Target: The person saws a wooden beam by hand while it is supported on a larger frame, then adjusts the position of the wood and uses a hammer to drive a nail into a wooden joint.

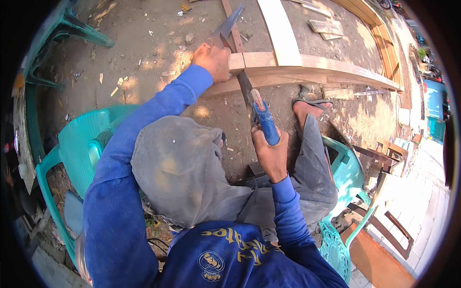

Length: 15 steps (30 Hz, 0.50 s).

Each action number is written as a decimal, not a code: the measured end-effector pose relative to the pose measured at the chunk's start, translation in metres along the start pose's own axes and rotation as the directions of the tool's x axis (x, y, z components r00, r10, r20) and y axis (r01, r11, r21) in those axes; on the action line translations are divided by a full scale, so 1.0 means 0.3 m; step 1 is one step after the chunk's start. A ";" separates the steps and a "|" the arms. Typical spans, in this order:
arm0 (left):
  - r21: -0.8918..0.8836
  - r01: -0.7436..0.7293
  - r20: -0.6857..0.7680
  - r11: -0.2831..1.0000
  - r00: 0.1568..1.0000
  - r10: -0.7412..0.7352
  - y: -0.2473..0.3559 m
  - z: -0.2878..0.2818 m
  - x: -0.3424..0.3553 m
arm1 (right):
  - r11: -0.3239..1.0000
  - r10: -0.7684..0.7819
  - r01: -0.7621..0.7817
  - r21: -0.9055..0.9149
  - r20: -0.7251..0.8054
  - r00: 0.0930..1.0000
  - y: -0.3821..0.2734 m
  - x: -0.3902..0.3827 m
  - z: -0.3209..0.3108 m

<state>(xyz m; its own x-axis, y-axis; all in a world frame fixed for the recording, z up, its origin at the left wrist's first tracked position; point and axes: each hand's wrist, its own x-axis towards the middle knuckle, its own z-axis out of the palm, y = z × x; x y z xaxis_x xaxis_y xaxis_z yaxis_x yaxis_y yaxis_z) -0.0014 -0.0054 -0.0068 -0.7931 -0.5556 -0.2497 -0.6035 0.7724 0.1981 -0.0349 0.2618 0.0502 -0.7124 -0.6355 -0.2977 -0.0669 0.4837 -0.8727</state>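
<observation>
A handsaw (267,124) with a blue grip is held in my right hand (272,152), its fingers wrapped round the handle. Its blade stands in a narrow cut near the left end of a pale wooden beam (341,68), and the tip shows beyond the wood. My left hand (212,62) is closed on the beam's short end, just left of the blade. Some of its fingers are hidden. A light plank (279,31) lies across the beam, to the right of the cut.
Another length of wood (293,79) runs below the beam. Green plastic chairs (79,149) stand at left and right. Board offcuts (326,26) and wood chips lie on the dirt ground. My sandalled foot (307,109) is near the beam. Longer timbers (384,45) lie at the far right.
</observation>
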 end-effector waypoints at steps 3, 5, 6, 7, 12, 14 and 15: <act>-0.061 -0.012 0.013 0.998 1.000 0.013 0.007 0.003 0.004 | 0.993 0.117 -0.117 0.011 0.011 0.993 0.018 -0.220 -0.131; -0.081 0.011 0.033 0.997 0.999 -0.008 -0.014 0.007 -0.004 | 0.988 0.101 -0.094 -0.123 0.049 0.994 -0.009 -0.387 -0.239; -0.093 0.018 0.054 0.995 0.998 -0.013 -0.020 0.019 -0.013 | 0.983 0.098 -0.090 -0.162 0.037 0.995 0.006 -0.426 -0.264; -0.088 0.025 0.057 0.996 0.998 -0.020 -0.017 0.024 -0.014 | 0.983 0.098 -0.090 -0.158 0.045 0.994 0.006 -0.400 -0.251; -0.100 -0.044 -0.115 0.994 0.993 0.033 0.020 0.047 0.012 | 0.998 0.029 -0.029 0.051 0.005 1.000 0.079 0.051 -0.032; -0.048 -0.006 -0.018 0.999 1.000 0.005 -0.008 0.000 0.029 | 0.998 0.020 -0.024 0.055 0.061 0.998 0.082 0.079 0.004; -0.007 0.009 0.071 1.000 0.997 -0.008 -0.008 -0.018 0.033 | 0.999 0.008 -0.010 0.050 0.034 0.999 0.076 0.070 0.031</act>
<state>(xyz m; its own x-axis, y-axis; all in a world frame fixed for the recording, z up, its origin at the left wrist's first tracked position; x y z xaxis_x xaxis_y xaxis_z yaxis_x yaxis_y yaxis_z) -0.0081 -0.0145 -0.0045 -0.7803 -0.5386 -0.3179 -0.6108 0.7654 0.2024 -0.0447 0.2538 0.0205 -0.6890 -0.6513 -0.3179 -0.0246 0.4594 -0.8879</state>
